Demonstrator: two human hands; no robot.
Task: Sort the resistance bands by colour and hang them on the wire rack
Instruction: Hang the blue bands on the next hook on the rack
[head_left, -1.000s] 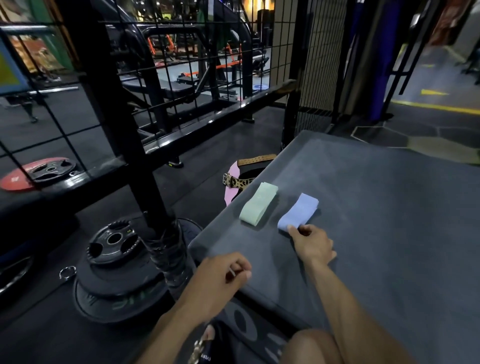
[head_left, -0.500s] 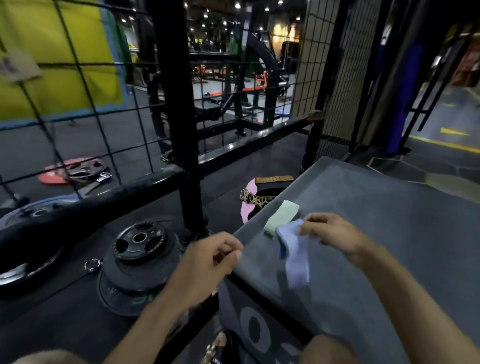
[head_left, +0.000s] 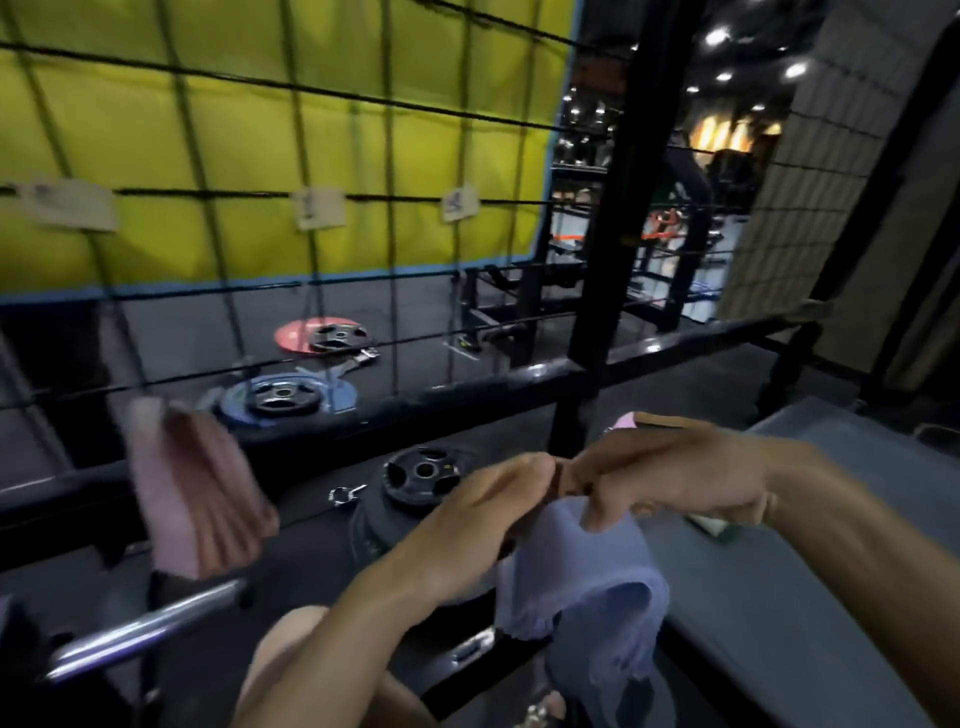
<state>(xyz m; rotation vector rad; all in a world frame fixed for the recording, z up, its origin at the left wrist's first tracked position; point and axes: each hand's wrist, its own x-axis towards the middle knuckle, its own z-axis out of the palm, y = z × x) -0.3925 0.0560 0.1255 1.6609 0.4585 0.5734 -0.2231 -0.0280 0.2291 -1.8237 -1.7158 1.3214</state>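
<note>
Centre frame, my left hand (head_left: 488, 514) and right hand (head_left: 670, 478) meet, fingers pinching the lilac band (head_left: 587, 587) over the worktop (head_left: 810, 597) edge.

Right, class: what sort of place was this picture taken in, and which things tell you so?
Most likely a gym: round black iron weight plates stacked on the floor, a chrome barbell sleeve, and a black wire grid rack with a pink resistance band hanging.
</note>
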